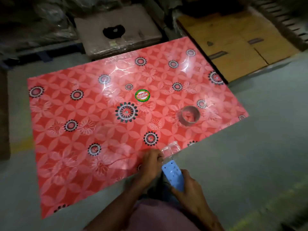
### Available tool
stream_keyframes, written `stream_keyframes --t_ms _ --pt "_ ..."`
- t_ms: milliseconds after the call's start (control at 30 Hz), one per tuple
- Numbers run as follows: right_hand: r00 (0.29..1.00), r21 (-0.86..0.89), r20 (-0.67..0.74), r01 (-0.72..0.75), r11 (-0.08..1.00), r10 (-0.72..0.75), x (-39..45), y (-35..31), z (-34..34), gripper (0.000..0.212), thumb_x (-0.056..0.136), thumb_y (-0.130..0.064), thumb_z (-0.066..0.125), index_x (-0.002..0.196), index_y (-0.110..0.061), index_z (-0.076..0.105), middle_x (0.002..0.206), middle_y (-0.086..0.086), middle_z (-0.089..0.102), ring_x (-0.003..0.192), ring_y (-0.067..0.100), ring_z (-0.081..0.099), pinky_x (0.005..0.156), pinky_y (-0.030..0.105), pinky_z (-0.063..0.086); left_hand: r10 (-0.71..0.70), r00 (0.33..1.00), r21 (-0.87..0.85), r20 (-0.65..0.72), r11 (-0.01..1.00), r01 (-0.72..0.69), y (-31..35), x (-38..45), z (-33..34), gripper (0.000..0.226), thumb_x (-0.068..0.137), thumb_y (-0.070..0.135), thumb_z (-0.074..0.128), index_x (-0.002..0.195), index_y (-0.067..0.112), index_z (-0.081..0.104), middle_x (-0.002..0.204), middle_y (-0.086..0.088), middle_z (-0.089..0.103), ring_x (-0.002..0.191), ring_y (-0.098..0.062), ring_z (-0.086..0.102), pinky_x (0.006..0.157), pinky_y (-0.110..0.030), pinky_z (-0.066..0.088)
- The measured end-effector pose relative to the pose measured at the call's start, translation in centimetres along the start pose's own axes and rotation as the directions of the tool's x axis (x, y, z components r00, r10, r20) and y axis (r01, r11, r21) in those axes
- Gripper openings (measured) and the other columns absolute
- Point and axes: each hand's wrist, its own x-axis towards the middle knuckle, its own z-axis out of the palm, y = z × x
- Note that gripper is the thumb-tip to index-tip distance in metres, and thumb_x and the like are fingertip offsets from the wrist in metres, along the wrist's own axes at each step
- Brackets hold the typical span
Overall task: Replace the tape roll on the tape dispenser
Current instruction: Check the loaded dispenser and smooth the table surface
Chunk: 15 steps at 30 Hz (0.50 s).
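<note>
From the head view: holding the blue tape dispenser (173,176) tight in the right hand (190,192), just off the red table's (66,105) near edge. Pinching clear tape (170,150) with the left hand (150,162). Probably threading the new tape; sticking it down next. Leaving the empty roll core (188,116) lying farther up the table.

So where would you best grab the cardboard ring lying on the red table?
Pinch the wall of the cardboard ring from above, one finger inside the hole and the thumb outside. It lies flat with its hole facing up, alone on the red table, so the near rim seems easiest. Both hands are busy now.
</note>
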Motion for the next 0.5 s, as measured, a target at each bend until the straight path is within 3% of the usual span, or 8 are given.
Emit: stream_keyframes --t_ms 100,267,433,500 --pt "1.000 -0.031 -0.019 0.009 0.999 -0.009 1.0 0.1 -0.2 0.055 0.078 -0.056 0.065 0.120 -0.025 0.048 0.110 -0.002 0.069 0.102 0.029 0.067 0.081 0.040 0.052 0.013 0.999 0.092 -0.050 0.996 -0.009 0.1 0.9 0.5 0.017 0.079 0.004 0.059 0.071 0.018 0.064 0.075 0.002 0.066 0.072 -0.013 0.061 0.064 -0.025 0.044" --pt "0.999 -0.052 -0.021 -0.030 0.998 0.029 2.8 -0.5 -0.7 0.047 0.079 -0.045 0.067 0.118 -0.022 0.051 0.114 -0.001 0.066 0.106 0.028 0.065 0.085 0.037 0.050 0.000 0.993 0.091 -0.115 0.996 0.010 0.1 2.3 1.0 0.019 0.074 0.002 0.052 0.069 0.014 0.066 0.072 0.004 0.068 0.068 -0.003 0.059 0.062 -0.024 0.048" --pt "1.000 -0.080 0.002 -0.014 0.997 0.015 3.8 -0.4 -1.5 0.047 0.077 -0.050 0.065 0.115 -0.024 0.051 0.109 -0.003 0.065 0.097 0.026 0.066 0.080 0.040 0.053 0.021 0.998 0.218 -0.058 0.976 -0.008 1.1 2.7 0.7 0.020 0.091 0.012 0.052 0.082 0.029 0.056 0.098 -0.006 0.066 0.089 -0.013 0.048 0.085 -0.035 0.048" --pt "1.000 -0.089 0.016 -0.003 0.996 0.005 4.1 -0.5 -1.7 0.049 0.076 -0.049 0.065 0.115 -0.024 0.051 0.109 -0.003 0.065 0.097 0.025 0.065 0.079 0.039 0.053 0.005 0.999 0.212 -0.045 0.977 0.005 1.2 2.7 0.7 0.015 0.088 0.022 0.043 0.084 0.030 0.054 0.101 -0.006 0.066 0.091 -0.013 0.046 0.085 -0.033 0.045"
